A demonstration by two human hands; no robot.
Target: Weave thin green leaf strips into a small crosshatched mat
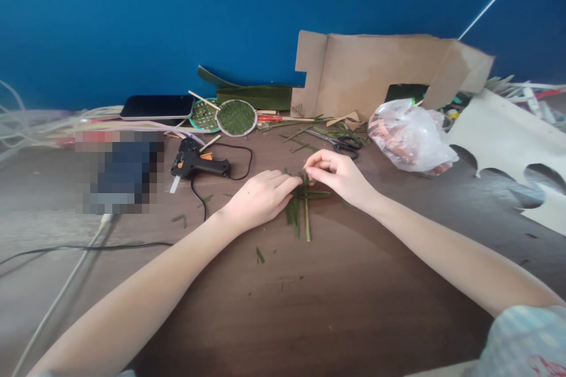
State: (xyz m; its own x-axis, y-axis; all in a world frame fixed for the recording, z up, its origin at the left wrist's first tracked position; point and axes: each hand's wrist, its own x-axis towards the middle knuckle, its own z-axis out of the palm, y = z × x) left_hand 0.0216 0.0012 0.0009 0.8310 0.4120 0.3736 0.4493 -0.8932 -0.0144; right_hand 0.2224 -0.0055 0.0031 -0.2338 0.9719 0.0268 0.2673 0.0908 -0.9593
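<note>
Several narrow green leaf strips lie crossed over one another on the brown table, some pointing towards me and one sticking out to the right. My left hand rests over their left side, its fingers closed and pressed together on the strips. From the right, my right hand pinches at the top of the crossing with thumb and forefinger. What exactly sits between those fingertips is small and partly hidden. Both hands almost meet there. Small green scraps are scattered on the tabletop nearby.
A black glue gun with a cord lies left of my hands. Behind are two round woven green pieces, scissors and folded cardboard. A plastic bag and cut-out white card lie right; a dark phone lies back left.
</note>
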